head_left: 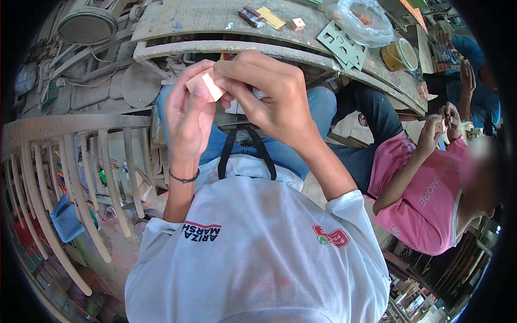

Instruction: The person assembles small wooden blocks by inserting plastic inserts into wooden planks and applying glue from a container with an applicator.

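Note:
A small pale wooden block (206, 88) is held up in front of my lap, below the table's front edge. My left hand (189, 107) grips it from the left, with the thumb lying on its near face. From the right, my right hand (264, 91) reaches over with its fingers pinched together at the block's upper right edge. Whether those fingers hold anything besides the block cannot be made out. A similar small block (297, 23) lies on the table.
On the worn table (194, 22) lie dark wrapped pieces (251, 16), a yellow card (271, 18), a green stencil (342, 45), a plastic bag (364, 21) and a yellow tub (399, 54). A co-worker (420, 188) sits at right; another person is beyond. A slatted wooden rail (75, 125) stands left.

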### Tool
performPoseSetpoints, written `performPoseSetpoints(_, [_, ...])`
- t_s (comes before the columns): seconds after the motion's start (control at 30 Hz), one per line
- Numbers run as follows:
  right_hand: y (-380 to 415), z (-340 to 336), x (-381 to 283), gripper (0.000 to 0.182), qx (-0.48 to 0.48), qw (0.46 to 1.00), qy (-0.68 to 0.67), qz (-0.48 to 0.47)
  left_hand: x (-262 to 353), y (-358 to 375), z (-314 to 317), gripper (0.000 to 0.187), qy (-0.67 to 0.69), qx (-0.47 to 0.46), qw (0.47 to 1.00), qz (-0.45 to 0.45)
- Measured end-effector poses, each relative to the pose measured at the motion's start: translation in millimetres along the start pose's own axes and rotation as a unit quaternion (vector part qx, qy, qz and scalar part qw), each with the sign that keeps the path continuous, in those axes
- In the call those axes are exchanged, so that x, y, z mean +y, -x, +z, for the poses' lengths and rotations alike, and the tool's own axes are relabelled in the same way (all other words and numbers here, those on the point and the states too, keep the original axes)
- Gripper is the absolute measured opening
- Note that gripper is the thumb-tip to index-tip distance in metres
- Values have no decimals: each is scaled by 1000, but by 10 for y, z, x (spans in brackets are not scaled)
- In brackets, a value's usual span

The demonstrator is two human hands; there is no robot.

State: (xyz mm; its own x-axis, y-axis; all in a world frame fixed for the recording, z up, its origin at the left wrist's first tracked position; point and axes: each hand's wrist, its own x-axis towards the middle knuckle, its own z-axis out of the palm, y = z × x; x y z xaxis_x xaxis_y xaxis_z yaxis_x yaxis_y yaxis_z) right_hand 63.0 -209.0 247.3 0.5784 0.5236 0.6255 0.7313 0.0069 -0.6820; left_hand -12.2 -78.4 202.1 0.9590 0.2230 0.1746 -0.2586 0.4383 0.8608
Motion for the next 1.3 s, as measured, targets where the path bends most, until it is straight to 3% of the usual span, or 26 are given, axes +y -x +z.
performPoseSetpoints(1.3, [-62,-64,-50,16,30,998,29,-45,130,-106,110,56,-48,18,998,42])
